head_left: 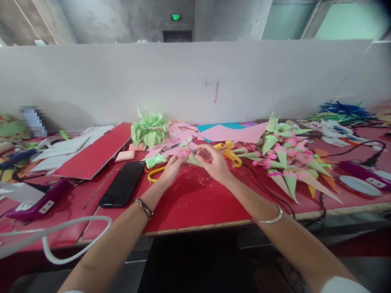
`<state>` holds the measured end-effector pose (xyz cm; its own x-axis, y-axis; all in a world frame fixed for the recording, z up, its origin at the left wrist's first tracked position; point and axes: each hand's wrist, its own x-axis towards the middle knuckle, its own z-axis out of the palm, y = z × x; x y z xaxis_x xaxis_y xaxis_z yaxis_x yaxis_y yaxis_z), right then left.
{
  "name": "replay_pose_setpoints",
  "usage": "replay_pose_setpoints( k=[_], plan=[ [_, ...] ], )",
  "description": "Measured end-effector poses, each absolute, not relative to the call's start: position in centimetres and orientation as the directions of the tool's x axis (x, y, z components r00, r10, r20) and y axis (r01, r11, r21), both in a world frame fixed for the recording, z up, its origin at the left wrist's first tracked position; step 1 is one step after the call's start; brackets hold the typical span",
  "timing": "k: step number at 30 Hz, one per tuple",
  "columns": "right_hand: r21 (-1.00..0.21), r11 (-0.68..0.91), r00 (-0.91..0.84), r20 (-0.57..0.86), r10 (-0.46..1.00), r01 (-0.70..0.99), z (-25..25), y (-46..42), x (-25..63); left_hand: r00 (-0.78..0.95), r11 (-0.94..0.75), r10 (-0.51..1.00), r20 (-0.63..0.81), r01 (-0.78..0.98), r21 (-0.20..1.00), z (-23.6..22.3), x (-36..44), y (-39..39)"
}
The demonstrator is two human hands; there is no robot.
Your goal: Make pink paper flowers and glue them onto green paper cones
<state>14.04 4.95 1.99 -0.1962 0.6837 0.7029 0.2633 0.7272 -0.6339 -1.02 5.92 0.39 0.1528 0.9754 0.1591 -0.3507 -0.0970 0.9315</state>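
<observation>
Both hands held one paper cone (192, 159): left hand (172, 167) pinched its pink top, right hand (214, 160) its green body. It looked light, thin and easily crushed, best held by fingertips.

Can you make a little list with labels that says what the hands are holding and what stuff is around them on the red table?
Left hand: pinches the pink flower end of a green paper cone.
Right hand: grips the same cone's other side.
Near left: black phone, lying flat; yellow-handled scissors.
Behind the hands: yellow glue gun, crumpled green tissue paper, pink paper scraps.
To the right: pile of finished green cones with pink flowers.
Surface: red table.
</observation>
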Motion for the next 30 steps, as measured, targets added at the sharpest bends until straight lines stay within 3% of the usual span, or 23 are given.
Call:
replay_pose_setpoints(
  k=[6, 16, 23, 30],
  plan=[
    [-0.508, 0.801, -0.273, 0.76, 0.59, 0.318, 2.4, 4.9, 14.2, 0.125, -0.083, 0.982, 0.143, -0.396, 0.915, 0.9, -1.0, 5.7],
    [-0.517, 0.786, -0.268, 0.748, 0.607, 0.339, 2.3, 4.8, 14.0, 0.211, -0.058, 0.967, 0.145, -0.371, 0.927, 0.8, -0.9, 5.4],
    [-0.495, 0.776, -0.302, 0.727, 0.617, 0.391, 2.3, 4.8, 14.0, 0.268, -0.147, 0.936, 0.229, -0.293, 0.945, -0.4, -1.2, 6.2],
    [-0.565, 0.737, -0.263, 0.697, 0.667, 0.371, 1.8, 4.9, 13.9, 0.271, -0.113, 0.942, 0.197, -0.295, 0.949, -0.1, -1.2, 5.9]
  ],
)
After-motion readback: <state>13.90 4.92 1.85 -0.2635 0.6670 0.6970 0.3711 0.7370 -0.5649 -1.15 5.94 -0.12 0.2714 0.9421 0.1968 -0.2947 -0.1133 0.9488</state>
